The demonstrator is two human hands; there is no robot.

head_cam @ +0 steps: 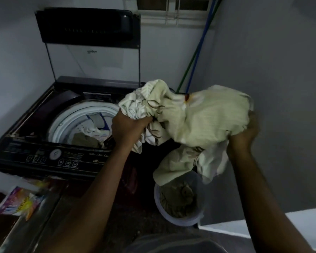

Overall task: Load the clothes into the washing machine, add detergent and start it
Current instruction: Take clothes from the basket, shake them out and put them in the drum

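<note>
Fingers curled tight, the person's left grip (130, 127) clutches a bunched fold of a pale garment (204, 117) at the right edge of the washing machine (44, 157). The forearm reaches up from the lower middle of the view. The right grip (249, 131), arm raised alongside, closes on the garment's far end from beneath, its fingers blurred and partly buried in cloth.

The garment stretches between the two grips in mid-air, just right of the open drum (62, 123). A loose tail hangs down over a bucket (160, 209) on the floor that holds olive clothes (177, 199).

The lid (93, 57) stands upright at the machine's back edge, leaving the drum mouth open from above, with a few clothes in the drum (88, 139). A grey wall (272, 70) runs close on the right, with blue and green poles (195, 57) leaning in the corner behind. A bright detergent packet (20, 200) lies below the machine's front edge, at the left.
</note>
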